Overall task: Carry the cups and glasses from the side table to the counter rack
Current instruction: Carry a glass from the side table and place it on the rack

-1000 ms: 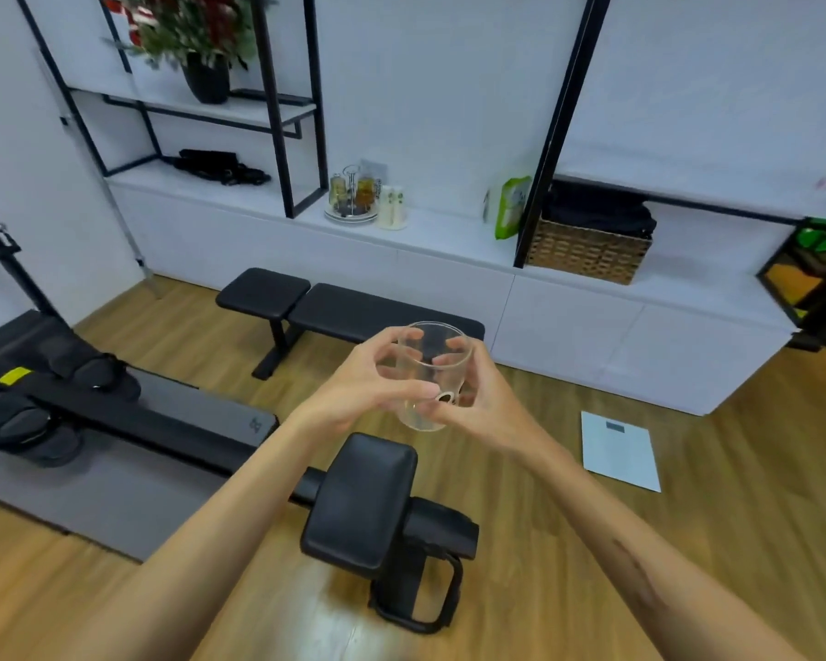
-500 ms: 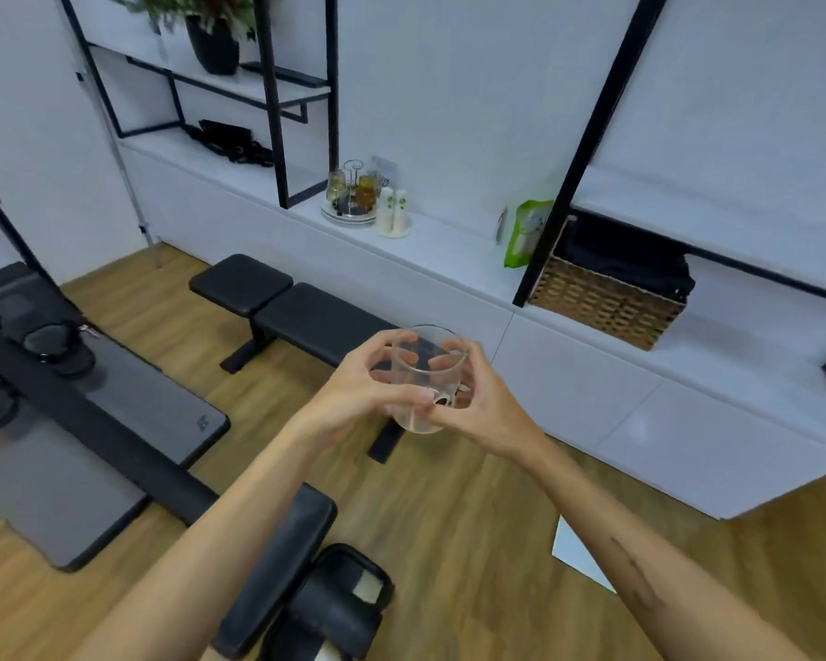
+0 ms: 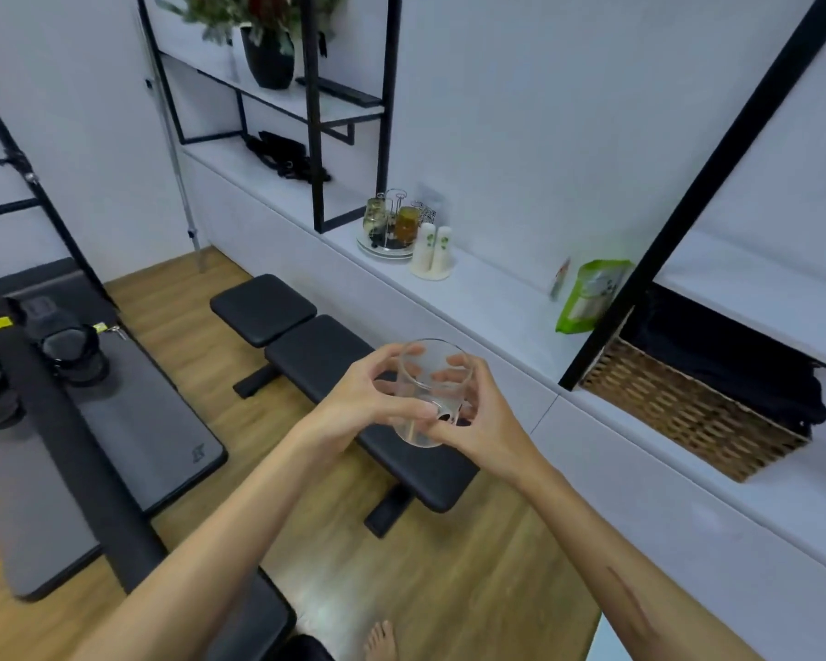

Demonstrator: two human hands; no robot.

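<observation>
— Over the bench point(image 3: 354, 384), chest-high, is the person carrying the glass point(image 3: 431, 392) safely?

— Both hands are gripping it: the left hand point(image 3: 354, 407) is curling round one side, the right hand point(image 3: 478, 422) round the other, thumbs crossing low on the front. The glass is staying upright and looks empty.

— And how should the carry be going?

— The person is probably best keeping that two-sided hold and the rim level while walking toward the rack point(image 3: 392, 221) on the counter point(image 3: 487, 298), which is sitting well apart from the hands. One hand is likely needing to free itself near the rack, so the other should be gripping firmly first; clear glass is slippery.

— What is proving hard to see?

— Fingers are covering much of the glass wall, so any chip or residue is going unseen. A dark spot near the base is showing between the thumbs; what it is cannot be told. Free pegs on the rack are too small to judge, two glasses are seemingly occupying it, and the side table is lying out of view
</observation>
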